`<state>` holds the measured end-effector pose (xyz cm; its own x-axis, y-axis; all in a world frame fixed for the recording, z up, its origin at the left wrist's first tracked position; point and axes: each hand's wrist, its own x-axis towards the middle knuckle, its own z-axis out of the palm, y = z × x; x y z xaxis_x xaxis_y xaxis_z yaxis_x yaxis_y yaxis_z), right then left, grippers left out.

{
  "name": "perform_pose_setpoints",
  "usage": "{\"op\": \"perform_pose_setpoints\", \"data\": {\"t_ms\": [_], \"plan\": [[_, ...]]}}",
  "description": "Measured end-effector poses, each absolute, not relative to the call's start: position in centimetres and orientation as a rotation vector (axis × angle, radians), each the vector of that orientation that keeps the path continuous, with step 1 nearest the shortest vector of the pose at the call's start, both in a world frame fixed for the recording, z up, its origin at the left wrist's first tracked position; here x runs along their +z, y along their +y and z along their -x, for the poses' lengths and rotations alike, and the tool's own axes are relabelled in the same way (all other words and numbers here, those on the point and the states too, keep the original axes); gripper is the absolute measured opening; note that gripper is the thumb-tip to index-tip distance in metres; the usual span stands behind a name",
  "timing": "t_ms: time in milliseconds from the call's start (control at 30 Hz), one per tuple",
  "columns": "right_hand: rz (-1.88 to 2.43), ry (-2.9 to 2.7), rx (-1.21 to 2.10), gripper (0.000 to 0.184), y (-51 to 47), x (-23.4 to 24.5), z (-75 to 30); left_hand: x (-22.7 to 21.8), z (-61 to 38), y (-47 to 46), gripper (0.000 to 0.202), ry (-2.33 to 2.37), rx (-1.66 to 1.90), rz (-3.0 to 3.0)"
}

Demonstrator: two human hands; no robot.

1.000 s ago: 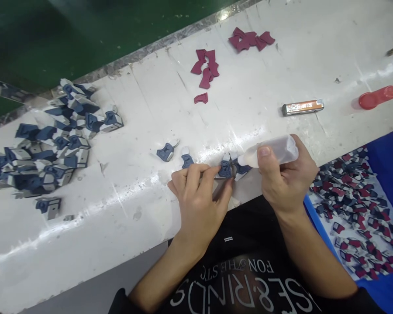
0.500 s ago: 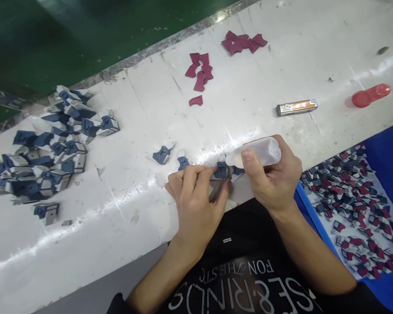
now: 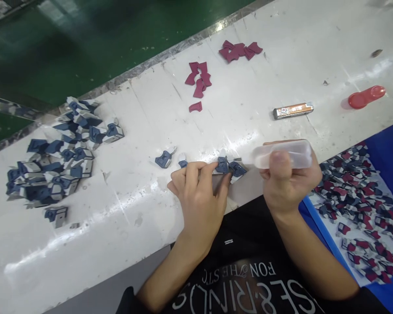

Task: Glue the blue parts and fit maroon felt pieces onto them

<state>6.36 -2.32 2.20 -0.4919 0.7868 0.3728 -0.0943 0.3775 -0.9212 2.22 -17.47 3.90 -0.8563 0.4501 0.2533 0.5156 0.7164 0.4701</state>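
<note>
My left hand (image 3: 198, 192) rests on the white table (image 3: 144, 113), fingers pinched on a small blue-and-grey piece (image 3: 222, 165) near the front edge. A second such piece (image 3: 237, 169) lies right beside it. My right hand (image 3: 286, 179) is closed round a clear squeeze bottle (image 3: 283, 153), held level just right of those pieces, its tip pointing left. Two more blue pieces (image 3: 165, 159) lie a little left of my left hand.
A heap of blue-and-grey pieces (image 3: 57, 159) covers the table's left. Dark red pieces (image 3: 198, 78) lie in two groups at the back. A brown tube (image 3: 293, 110) and a red cap (image 3: 367, 97) lie at right. A blue bin (image 3: 363, 209) holds several mixed pieces.
My right hand has drawn the bottle back to the right, away from the piece that my left hand pinches. The left hand has stayed put.
</note>
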Motion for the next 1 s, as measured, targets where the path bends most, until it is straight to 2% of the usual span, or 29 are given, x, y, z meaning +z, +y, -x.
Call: {"op": "perform_pose_setpoints", "data": {"t_ms": [167,300,400,600,833,1000], "plan": [[0.753,-1.51,1.395,0.036,-2.2,2.1,-6.2,4.3,-1.2,-19.3,0.037,-2.759,-0.77,0.74],[0.746,-1.549,1.405,0.033,-2.5,2.6,-6.5,4.1,-0.3,-21.3,0.032,-2.824,-0.649,0.533],[0.718,-1.598,1.396,0.031,-2.6,2.7,-7.0,4.0,-0.8,-22.0,0.021,-2.884,-0.673,0.509],[0.669,-1.738,1.415,0.027,-3.4,2.7,-8.9,4.4,-3.4,-21.9,0.033,-2.923,-0.912,0.666],[0.538,-1.969,1.468,0.018,-5.6,3.4,-9.3,4.4,-3.9,-21.6,0.018,-2.891,-0.968,0.706],[0.517,-2.03,1.415,0.017,-5.9,3.3,-9.2,4.2,-4.1,-21.6,0.019,-2.906,-1.064,0.717]]}}
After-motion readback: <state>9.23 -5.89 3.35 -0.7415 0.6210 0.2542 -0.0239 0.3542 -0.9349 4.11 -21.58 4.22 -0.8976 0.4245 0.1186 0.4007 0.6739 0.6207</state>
